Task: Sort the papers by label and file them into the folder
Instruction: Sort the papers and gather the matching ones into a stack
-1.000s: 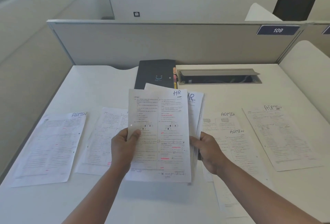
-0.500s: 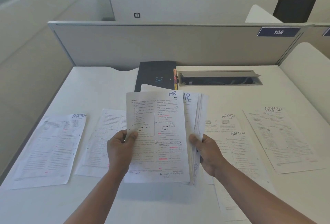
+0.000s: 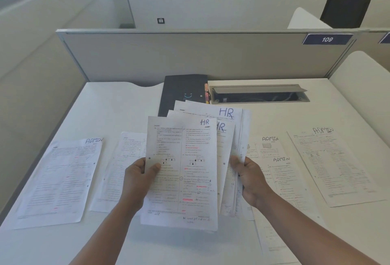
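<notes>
desk (image 3: pixel 118 104): ADMIN sheets (image 3: pixel 61 180) | both hands grip HR sheets (image 3: pixel 183 171)

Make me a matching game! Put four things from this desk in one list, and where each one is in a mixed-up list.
Things:
1. HR papers
2. dark folder
3. number sign 109
4. ADMIN paper

Places:
A. lying flat at the desk's left edge
B. on the grey divider wall
C. held up in both hands
D. at the back of the desk, behind the held papers

Pairs: 1-C, 2-D, 3-B, 4-A
</notes>
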Action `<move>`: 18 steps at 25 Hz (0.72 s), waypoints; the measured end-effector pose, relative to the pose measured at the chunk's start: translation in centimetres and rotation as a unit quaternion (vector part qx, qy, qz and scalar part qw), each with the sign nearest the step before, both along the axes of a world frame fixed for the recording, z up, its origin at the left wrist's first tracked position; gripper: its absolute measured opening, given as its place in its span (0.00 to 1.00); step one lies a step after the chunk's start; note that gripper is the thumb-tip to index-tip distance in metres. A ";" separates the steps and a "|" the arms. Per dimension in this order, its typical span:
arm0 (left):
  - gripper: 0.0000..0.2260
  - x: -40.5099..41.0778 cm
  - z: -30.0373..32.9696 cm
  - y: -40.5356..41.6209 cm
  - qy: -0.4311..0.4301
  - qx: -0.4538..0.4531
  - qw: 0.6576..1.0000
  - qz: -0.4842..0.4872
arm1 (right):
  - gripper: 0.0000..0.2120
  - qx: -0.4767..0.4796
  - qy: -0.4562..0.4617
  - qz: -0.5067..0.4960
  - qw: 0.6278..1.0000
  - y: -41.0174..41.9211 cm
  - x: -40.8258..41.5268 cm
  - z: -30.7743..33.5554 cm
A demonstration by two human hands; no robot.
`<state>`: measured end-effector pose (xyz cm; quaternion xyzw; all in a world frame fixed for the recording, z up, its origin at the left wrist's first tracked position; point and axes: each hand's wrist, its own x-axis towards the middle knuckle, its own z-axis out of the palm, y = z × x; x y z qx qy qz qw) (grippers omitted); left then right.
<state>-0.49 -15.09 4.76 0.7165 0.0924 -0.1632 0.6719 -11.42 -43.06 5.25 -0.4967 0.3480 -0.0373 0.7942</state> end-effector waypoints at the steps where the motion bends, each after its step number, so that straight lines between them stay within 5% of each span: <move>1: 0.06 -0.1 0.0 0.0 0.018 -0.019 1.000 -0.002 | 0.12 -0.002 0.003 0.002 1.000 0.1 0.0 0.1; 18: 0.03 0.0 -0.5 0.8 0.009 0.005 1.000 0.018 | 0.09 -0.007 -0.012 -0.021 1.000 0.5 0.1 0.4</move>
